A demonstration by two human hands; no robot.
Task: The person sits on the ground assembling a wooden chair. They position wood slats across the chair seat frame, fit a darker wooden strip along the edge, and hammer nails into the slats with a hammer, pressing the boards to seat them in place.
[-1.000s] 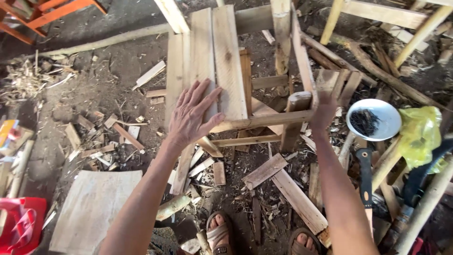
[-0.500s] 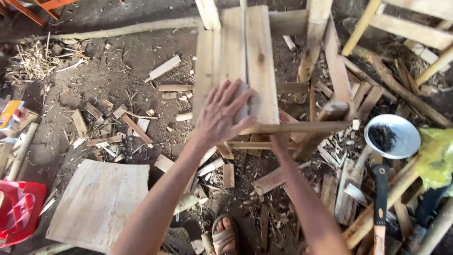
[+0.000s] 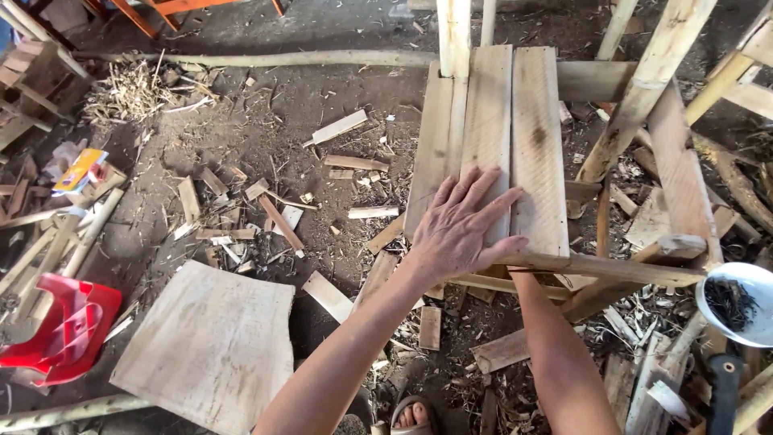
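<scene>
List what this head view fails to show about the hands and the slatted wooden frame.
- Right hand: hidden in the head view; the forearm passes under the slats, so its grip cannot be told.
- Left hand: lies flat on the slats; its palm side is unseen.
- Front rail: how it joins the slats is hidden underneath.
- White bowl: cut by the right edge; its dark contents are too small to identify.
- Foot in a sandal: cut by the bottom edge.

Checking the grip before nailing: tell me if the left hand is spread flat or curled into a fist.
Spread flat. The left hand lies palm down with fingers fanned across the wooden slats.
</scene>
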